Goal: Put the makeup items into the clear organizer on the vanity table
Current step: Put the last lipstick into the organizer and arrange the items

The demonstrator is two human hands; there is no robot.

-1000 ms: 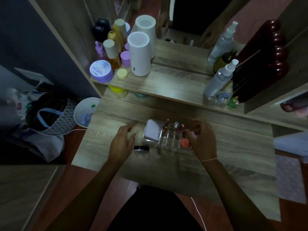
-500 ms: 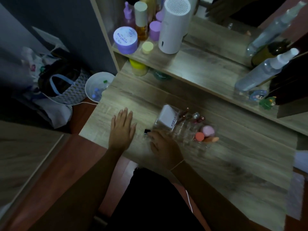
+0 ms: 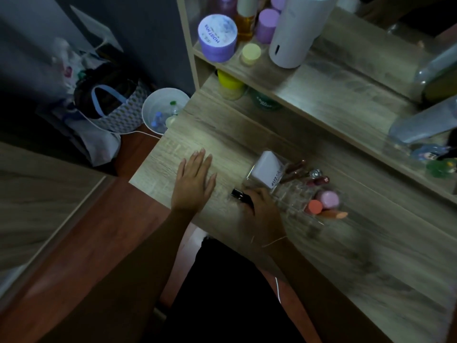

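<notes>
A clear organizer [image 3: 294,194] stands on the wooden vanity table [image 3: 247,144]. In it are a white box [image 3: 265,169], several slim lip tubes [image 3: 296,167] and pink and orange sponges [image 3: 327,199]. A small black tube [image 3: 238,194] lies on the table just left of the organizer. My right hand [image 3: 263,214] covers its near end, fingers curled around it. My left hand [image 3: 194,181] rests flat on the table, fingers apart, holding nothing.
A raised shelf [image 3: 321,87] behind carries a purple jar [image 3: 217,37], a white cylinder device [image 3: 294,33], bottles and spray bottles [image 3: 420,122]. A yellow-lidded jar [image 3: 230,82] sits under the shelf. On the floor at left are a white bin [image 3: 163,107] and a bag [image 3: 111,105].
My right hand has moved from the organizer's right side to the black tube at its left and closed on it. My left hand has flattened on the table. The camera shifted left.
</notes>
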